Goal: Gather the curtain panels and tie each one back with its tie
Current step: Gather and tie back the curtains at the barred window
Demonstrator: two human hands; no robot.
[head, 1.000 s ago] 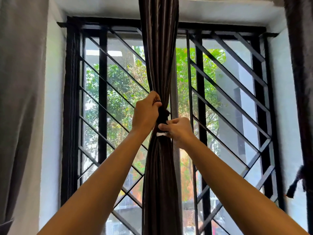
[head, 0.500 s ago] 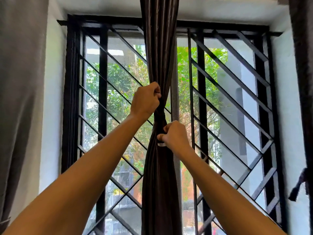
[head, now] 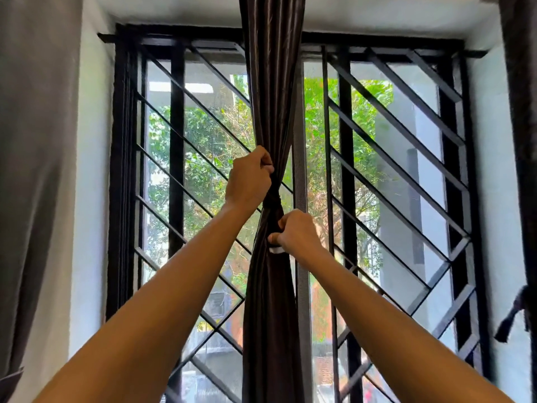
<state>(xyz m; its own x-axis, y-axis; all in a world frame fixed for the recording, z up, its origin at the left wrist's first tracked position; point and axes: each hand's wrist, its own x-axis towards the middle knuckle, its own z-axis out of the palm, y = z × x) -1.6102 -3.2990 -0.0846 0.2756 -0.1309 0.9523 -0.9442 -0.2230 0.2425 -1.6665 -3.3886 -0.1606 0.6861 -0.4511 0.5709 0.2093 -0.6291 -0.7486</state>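
- Dark centre panel is hanging before the middle of the window grille, bunched into one narrow column and cinched to a waist between the two hands
- The tie is wrapping that waist, sitting just below the left hand and just above the right
- Left hand is curling its fingers round the fabric right above the waist; whether it is pulling a tie end or only bracing the bundle, I cannot tell
- Right hand is pinching the tie end below the waist, a white tab showing under the thumb
- Judgement: the hands are pulling opposite ways, up and down, to tighten the wrap so the gathered folds are not slipping out
- Right-edge panel is hanging with a dark tail dangling off it; whether it is tied, I cannot tell
- Grey panel at left is hanging with no tie showing, so more is probably remaining
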